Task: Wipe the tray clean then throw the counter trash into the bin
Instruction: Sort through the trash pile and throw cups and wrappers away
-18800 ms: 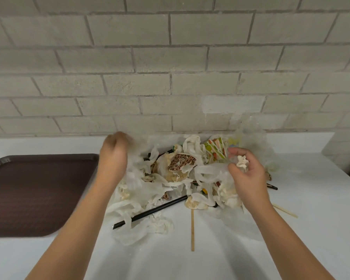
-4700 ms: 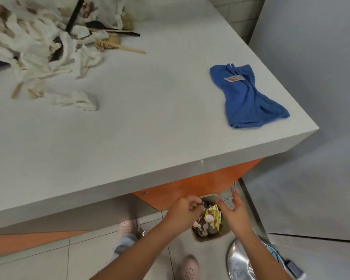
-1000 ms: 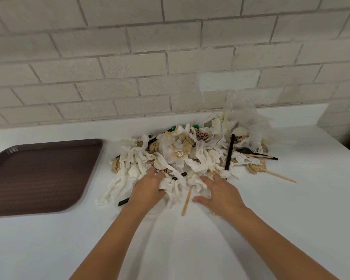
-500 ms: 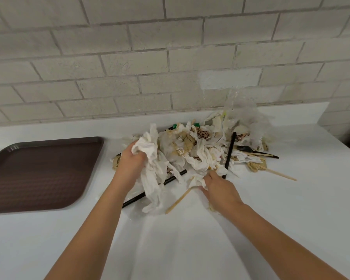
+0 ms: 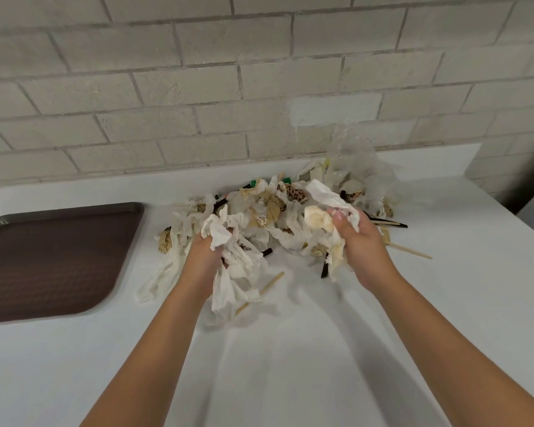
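The right hand (image 5: pixel 364 248) is now gripping a stained napkin wad (image 5: pixel 319 218); the left hand (image 5: pixel 199 261) is still clutching white napkins (image 5: pixel 228 238).

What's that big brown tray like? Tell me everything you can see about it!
The tray is dark brown and looks like plastic, with rounded corners, a low raised rim and a finely textured floor. It lies flat on the white counter, on the left, and its left end is cut off by the picture's edge. It sits apart from the trash pile, and neither the left hand nor the right hand touches it.
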`<state>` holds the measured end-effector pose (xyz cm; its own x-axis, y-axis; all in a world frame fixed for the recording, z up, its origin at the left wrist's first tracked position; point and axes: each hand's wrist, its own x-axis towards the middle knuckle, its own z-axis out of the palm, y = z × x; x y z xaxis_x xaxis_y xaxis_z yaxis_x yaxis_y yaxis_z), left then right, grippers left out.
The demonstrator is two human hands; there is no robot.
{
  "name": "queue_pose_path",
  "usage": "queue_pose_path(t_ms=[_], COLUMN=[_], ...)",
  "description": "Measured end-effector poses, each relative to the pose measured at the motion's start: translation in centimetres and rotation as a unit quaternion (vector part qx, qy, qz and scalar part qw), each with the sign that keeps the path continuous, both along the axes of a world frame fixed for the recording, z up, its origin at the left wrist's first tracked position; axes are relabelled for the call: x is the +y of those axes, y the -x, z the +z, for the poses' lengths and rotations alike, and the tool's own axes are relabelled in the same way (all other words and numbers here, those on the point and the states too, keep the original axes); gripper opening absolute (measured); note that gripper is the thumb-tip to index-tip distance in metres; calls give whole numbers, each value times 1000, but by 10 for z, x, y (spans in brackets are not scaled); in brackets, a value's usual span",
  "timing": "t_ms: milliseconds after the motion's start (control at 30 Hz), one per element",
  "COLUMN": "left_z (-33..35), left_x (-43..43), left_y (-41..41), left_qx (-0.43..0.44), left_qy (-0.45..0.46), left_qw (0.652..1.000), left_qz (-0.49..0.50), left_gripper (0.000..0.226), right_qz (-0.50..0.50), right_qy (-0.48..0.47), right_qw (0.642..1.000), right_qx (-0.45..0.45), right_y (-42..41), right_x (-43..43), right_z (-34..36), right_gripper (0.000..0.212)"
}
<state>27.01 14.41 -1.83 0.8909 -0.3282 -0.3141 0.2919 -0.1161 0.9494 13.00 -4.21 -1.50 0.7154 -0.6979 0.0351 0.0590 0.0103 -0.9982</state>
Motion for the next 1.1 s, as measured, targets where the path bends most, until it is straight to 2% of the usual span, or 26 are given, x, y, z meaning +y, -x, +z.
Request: queue_pose_path(t_ms=[67, 200, 333, 433, 533, 667, 800, 867, 967, 1100], left_z=[1, 3, 1, 1, -6, -41, -78, -101, -155, -238], left_x=[-11, -42, -74, -94, -113, -136, -160, -171, -186, -203], left_y=[15, 72, 146, 204, 267, 357, 441, 472, 502, 521], left_qx=[16, 66, 75, 77, 86, 97, 80, 73, 60, 175], left_qy=[10, 47, 66, 73, 62, 67, 84, 75, 35, -60], left_qw=[1000, 995, 986, 979, 970, 953, 926, 921, 918, 909], left_qz=[-5, -64, -132, -174, -219, -278, -360, -376, -390, -373], left_gripper=[15, 17, 34, 36, 32, 22, 16, 6, 12, 19], right_qz=[-6, -9, -4, 6, -8, -52, -102, -129, -164, -169], right_qy=[-55, -67, 1, 77, 86, 25, -29, -50, -63, -71], right_qw=[998, 997, 1000, 997, 996, 998, 994, 990, 981, 971], right_qx=[-16, -27, -12, 27, 34, 22, 24, 38, 81, 157], right_y=[15, 66, 138, 202, 274, 366, 438, 466, 499, 523], right_x=[-2, -6, -15, -26, -36, -44, -55, -62, -74, -87], right_z=[7, 9, 6, -2, -19, -50, -91, -114, -159, -232], right_gripper=[14, 12, 14, 18, 20, 19, 41, 39, 34, 21])
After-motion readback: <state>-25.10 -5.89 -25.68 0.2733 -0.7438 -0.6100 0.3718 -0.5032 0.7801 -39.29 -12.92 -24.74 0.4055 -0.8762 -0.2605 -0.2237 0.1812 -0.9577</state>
